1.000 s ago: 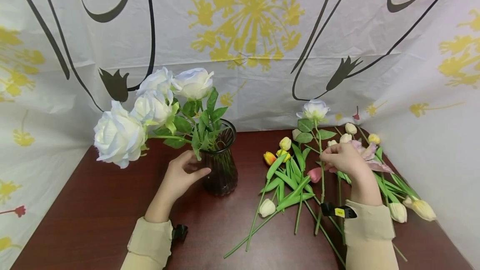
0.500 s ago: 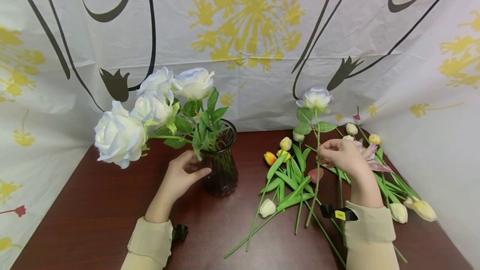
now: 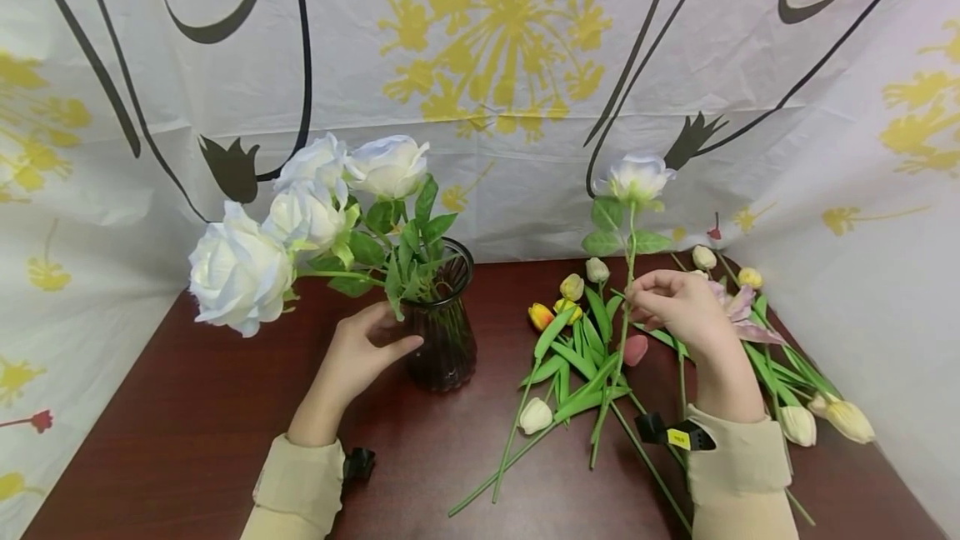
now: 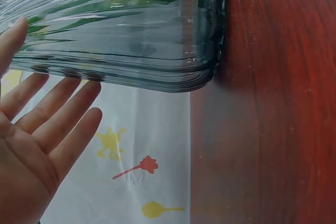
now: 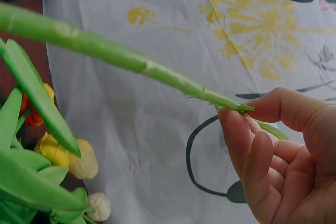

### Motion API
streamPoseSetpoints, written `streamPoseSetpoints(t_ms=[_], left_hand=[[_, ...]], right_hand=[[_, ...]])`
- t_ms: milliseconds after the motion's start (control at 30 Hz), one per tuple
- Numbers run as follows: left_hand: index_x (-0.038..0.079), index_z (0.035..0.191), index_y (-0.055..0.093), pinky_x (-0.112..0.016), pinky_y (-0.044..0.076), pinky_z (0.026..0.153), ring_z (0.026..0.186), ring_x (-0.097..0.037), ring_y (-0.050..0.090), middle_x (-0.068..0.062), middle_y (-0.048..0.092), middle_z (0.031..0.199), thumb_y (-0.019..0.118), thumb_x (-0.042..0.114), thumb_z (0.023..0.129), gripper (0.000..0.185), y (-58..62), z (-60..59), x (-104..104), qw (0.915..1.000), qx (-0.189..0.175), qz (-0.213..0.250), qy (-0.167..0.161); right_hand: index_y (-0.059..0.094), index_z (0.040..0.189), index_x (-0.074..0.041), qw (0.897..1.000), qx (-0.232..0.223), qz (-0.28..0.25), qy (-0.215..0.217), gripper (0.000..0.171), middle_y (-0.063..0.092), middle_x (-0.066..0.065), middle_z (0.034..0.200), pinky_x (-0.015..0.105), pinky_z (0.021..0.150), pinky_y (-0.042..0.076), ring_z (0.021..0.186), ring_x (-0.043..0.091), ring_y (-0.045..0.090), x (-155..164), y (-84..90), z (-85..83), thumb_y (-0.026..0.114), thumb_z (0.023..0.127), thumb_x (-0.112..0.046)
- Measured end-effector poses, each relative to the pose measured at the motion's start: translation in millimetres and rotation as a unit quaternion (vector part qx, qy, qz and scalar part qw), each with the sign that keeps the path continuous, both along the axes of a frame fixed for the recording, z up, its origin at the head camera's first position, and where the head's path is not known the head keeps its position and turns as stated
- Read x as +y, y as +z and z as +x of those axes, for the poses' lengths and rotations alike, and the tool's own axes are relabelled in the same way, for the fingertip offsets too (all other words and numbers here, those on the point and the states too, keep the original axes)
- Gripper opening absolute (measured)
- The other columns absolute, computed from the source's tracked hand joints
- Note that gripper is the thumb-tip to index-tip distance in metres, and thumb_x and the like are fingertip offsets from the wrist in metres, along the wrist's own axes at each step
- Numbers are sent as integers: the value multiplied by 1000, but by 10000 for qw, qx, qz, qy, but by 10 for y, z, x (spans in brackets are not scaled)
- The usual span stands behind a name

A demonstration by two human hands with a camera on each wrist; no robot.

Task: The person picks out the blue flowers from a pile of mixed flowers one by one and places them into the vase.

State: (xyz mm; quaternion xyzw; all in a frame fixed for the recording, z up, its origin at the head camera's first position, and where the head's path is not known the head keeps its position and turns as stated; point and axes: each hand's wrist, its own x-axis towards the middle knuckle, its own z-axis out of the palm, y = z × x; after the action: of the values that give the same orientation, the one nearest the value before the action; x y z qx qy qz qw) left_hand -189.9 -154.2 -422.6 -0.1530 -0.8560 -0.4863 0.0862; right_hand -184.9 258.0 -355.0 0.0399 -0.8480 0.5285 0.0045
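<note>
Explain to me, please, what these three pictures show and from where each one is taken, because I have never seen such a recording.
No machine here: a person works with two bare hands and wears three cameras. The wide picture comes from the head, looking down at a dark red table. The other two come from the wrists. The left hand rests open against a dark glass vase that holds white roses; its wrist picture shows the vase from close by. The right hand pinches the stem of one white rose and holds it upright; its wrist picture shows that grip on the stem. Loose tulips lie on the table.
</note>
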Motion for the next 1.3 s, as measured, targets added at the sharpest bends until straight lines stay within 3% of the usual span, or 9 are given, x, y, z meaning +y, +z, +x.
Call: streamPoseSetpoints(t_ms=[200,500,733,1033,1300], left_hand=[[16,109,67,-49,52,80,95,-26,65,-4,68,102,79,39,78,40,33,28,-12,9998,51,-195,-12],[10,122,64,-49,49,84,97,-26,64,-5,68,106,75,36,83,48,224,103,-110,9982,-30,-591,106],[15,91,71,-40,52,69,76,-14,63,5,68,83,74,32,85,18,324,176,-147,9973,310,-484,451],[15,82,71,-32,49,57,62,-13,59,9,65,73,75,17,84,5,424,292,11,9978,592,249,-184],[14,83,71,-30,52,56,62,-9,60,9,66,75,74,8,84,7,417,358,199,9900,1145,400,-725]], right_hand=[[58,99,14,9996,43,-260,60,19,67,0,77,31,60,55,70,16,67,-73,28,22,56,92,-4],[59,95,13,9984,268,-481,111,15,68,2,77,33,55,54,66,15,66,-204,48,43,58,91,-2],[57,93,13,9962,403,-771,97,12,67,-3,76,31,52,53,64,14,66,-282,45,56,59,91,1],[60,90,11,9934,506,-1028,15,9,68,1,71,28,48,52,60,13,65,-352,46,65,60,90,2],[65,87,0,9911,237,-1312,-13,3,68,4,72,33,47,53,52,16,62,-441,84,117,62,90,0]])
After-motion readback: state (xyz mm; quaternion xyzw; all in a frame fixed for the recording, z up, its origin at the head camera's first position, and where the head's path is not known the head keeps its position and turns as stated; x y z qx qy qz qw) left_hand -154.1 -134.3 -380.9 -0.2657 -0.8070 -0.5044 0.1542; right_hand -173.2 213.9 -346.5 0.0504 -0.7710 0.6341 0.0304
